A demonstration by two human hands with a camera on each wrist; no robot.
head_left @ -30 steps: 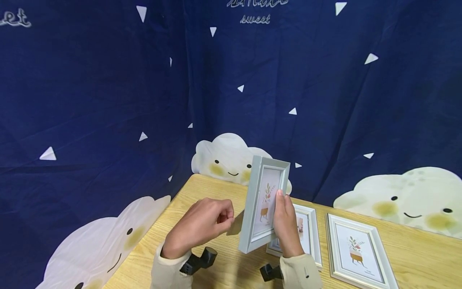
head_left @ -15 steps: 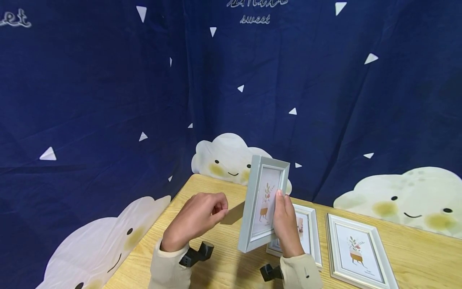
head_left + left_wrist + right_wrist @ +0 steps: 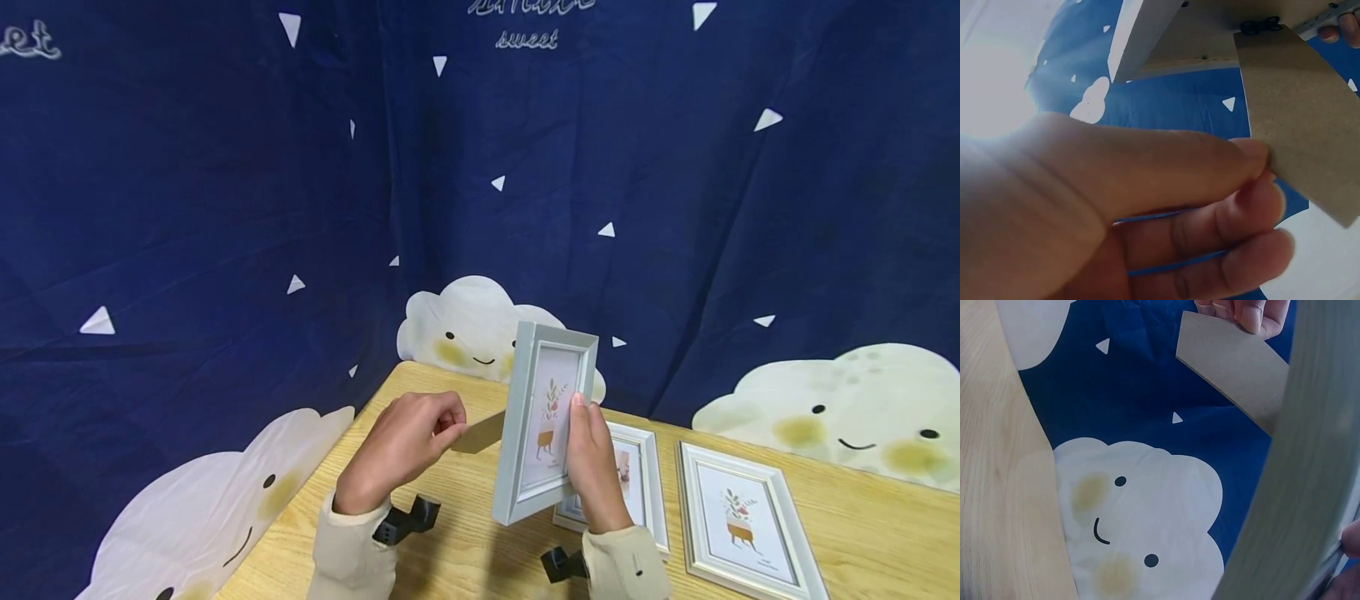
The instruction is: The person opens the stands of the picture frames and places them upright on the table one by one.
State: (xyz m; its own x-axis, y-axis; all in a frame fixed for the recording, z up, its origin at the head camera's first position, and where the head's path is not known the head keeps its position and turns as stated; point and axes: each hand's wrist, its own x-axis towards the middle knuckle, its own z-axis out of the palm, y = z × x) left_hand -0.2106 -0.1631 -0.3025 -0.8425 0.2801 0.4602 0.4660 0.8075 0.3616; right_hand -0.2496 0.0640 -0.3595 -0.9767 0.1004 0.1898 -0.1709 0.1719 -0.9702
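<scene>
A light grey picture frame [image 3: 517,433] with a potted-plant print stands tilted above the table, its front turned toward the head camera. My right hand [image 3: 595,462] grips its right edge, thumb on the front. Behind the frame, a brown fold-out stand [image 3: 483,432] sticks out from the back. My left hand [image 3: 408,446] pinches that stand by its edge, between thumb and fingers. In the left wrist view a small black hinge [image 3: 1260,25] joins the stand [image 3: 1307,106] to the frame's back. The right wrist view has the frame's side edge [image 3: 1297,456] crossing in front of the stand.
Partly behind the right hand, a second white frame [image 3: 651,483] lies on the wooden table [image 3: 877,533]. Farther right lies another white frame [image 3: 742,517], plant print facing up. A dark blue cloth [image 3: 600,150] with clouds and triangles hangs behind and at the left.
The left hand has moved a little up and to the left, swinging the stand up and out from the frame's back. The right hand and the frame have barely shifted.
</scene>
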